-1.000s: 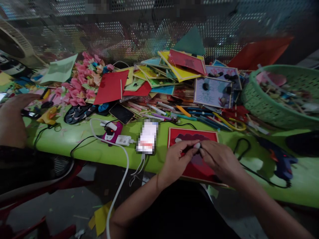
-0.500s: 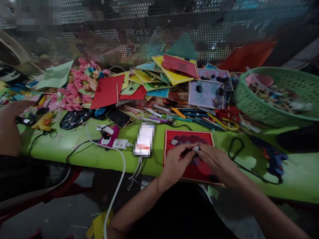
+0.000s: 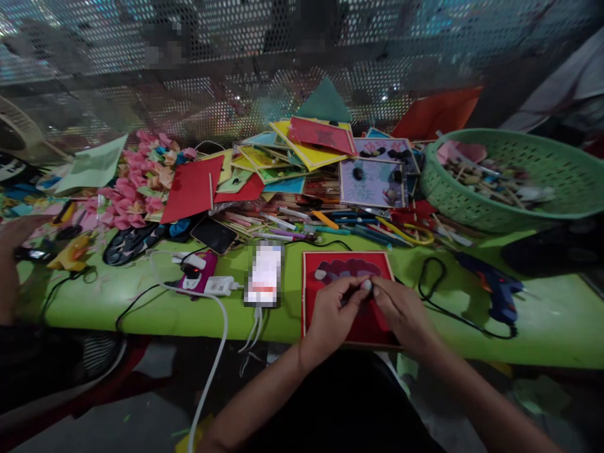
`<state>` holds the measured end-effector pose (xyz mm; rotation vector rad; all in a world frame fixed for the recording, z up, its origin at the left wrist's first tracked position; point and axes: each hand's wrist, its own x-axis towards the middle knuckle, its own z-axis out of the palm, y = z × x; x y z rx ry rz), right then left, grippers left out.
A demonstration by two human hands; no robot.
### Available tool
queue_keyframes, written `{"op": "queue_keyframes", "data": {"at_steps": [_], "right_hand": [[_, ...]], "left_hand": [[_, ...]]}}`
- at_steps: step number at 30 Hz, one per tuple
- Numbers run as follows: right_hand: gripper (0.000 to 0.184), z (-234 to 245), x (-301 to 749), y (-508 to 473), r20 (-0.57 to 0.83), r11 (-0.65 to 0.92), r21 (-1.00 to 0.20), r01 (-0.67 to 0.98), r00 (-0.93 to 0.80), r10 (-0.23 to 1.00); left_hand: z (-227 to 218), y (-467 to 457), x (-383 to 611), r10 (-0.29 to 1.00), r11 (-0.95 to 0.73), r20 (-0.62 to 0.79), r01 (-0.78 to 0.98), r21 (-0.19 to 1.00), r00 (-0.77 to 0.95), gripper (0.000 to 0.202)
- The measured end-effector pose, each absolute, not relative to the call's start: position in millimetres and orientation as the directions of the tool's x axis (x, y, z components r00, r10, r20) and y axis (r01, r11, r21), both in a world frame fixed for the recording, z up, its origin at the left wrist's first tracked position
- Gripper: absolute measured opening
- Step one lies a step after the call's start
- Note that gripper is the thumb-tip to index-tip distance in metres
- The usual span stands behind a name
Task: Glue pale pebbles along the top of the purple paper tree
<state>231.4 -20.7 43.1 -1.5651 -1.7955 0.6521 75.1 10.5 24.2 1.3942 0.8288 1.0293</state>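
Note:
A small pale stone-like piece (image 3: 367,285) is pinched between the thumb and fingers of my left hand (image 3: 334,308). My right hand (image 3: 401,309) is closed just to its right, fingertips pressed together; whether they grip anything is too small to make out. Both hands are over a red picture board (image 3: 365,327) with a light wooden frame, lying at the near edge of the green bench. A dark purple scalloped shape (image 3: 346,267) is on the board, partly hidden by my hands. Another pale round piece (image 3: 320,275) lies at its upper left.
A blue glue gun (image 3: 495,292) with a black cord lies to the right, before a green basket (image 3: 472,211). Pens and framed boards (image 3: 372,189) pile up behind. A phone (image 3: 264,275) and purple power strip (image 3: 201,272) lie left. Another person's hand (image 3: 9,264) is at far left.
My right hand's fingers have drawn in from lying flat beside the pale piece to a closed pinch. The view has shifted slightly, moving the bench items left in the picture.

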Motion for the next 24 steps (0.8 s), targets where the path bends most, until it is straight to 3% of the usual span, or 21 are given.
{"op": "queue_keyframes", "data": {"at_steps": [10,15,24], "right_hand": [[0.038,51.9,247.3,-34.2,-0.075,-0.02,-0.913,0.408,-0.119,0.99],[0.038,49.5,248.6,-39.3,-0.076,-0.044,-0.95,0.309,-0.091,0.993],[0.037,34.3,248.9,-51.5,-0.008,-0.032,-0.942,0.334,0.075,0.997]], "left_hand": [[35.1,4.4,74.0,0.891,-0.08,0.09,-0.043,0.996,0.445,0.028],[33.7,-1.2,80.2,0.883,-0.149,0.123,0.022,0.989,0.453,0.026],[27.9,-6.8,91.8,0.862,-0.253,0.17,0.115,0.961,0.477,0.022]]}}
